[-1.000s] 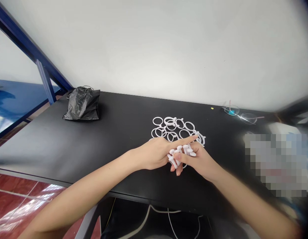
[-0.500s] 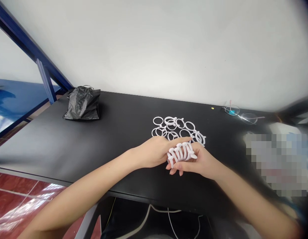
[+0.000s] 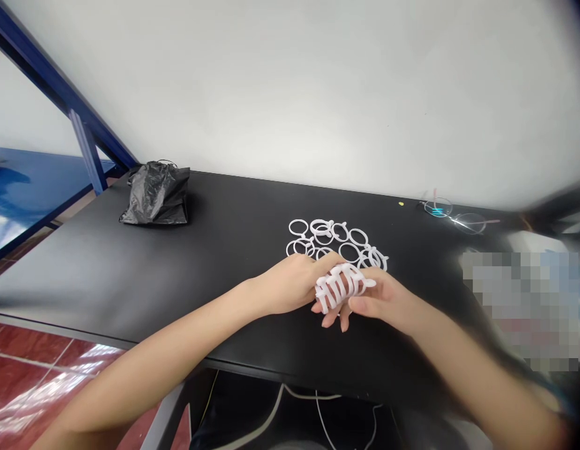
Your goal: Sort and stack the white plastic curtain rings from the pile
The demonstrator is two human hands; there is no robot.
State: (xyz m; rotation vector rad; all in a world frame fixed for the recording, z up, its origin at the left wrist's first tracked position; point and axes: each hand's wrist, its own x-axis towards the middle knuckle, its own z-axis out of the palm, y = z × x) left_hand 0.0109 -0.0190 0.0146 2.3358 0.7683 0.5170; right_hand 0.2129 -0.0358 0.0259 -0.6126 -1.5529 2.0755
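Note:
A row of white plastic rings (image 3: pixel 340 289), each with a small flat tab, is bunched between my two hands above the table. My left hand (image 3: pixel 290 281) reaches in from the left, back upward, with its fingers bent at the rings. Fingertips show below the row; which parts of the fingers pass through the rings is hard to tell. My right hand (image 3: pixel 388 300) closes on the row's right end, its thumb in front near a tab. Just behind the hands, several loose white rings (image 3: pixel 349 252) lie overlapping on the black table (image 3: pixel 234 231).
A crumpled black plastic bag (image 3: pixel 156 194) stands at the back left. Eyeglasses (image 3: pixel 468 223) lie at the back right, near a small yellow bit (image 3: pixel 401 204). A blurred, pixelated item (image 3: pixel 524 306) is at the right. The white wall (image 3: pixel 290 100) rises behind; cables (image 3: pixel 271 415) hang below the front edge.
My left index finger, stretched along the top of the row before, is now drawn back and bent. My right thumb has shifted right along the rings, and the row has turned slightly.

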